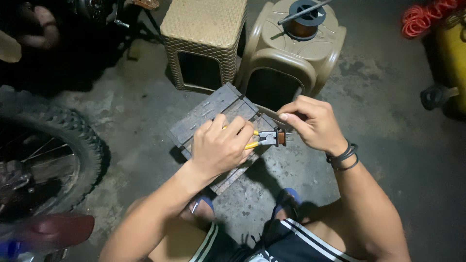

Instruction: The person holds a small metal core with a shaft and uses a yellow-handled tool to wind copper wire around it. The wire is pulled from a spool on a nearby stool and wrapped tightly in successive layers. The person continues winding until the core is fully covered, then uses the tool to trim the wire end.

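My left hand (221, 145) grips yellow-handled pliers (262, 139) over a small wooden crate (208, 110) on the concrete floor. The pliers' jaws clamp a small copper-coloured coil piece (281, 137). My right hand (313, 123) pinches that piece from the right, its fingers closed on the far side. Black bands circle my right wrist (343, 157). Thin wire ends stick out of the piece toward my right hand.
Two tan plastic stools (204, 34) (291, 53) stand beyond the crate; the right one carries a spool of copper wire (303, 22). A motorcycle tyre (73, 140) is at left. A yellow tank (454, 58) and red hose (424, 17) are at the far right.
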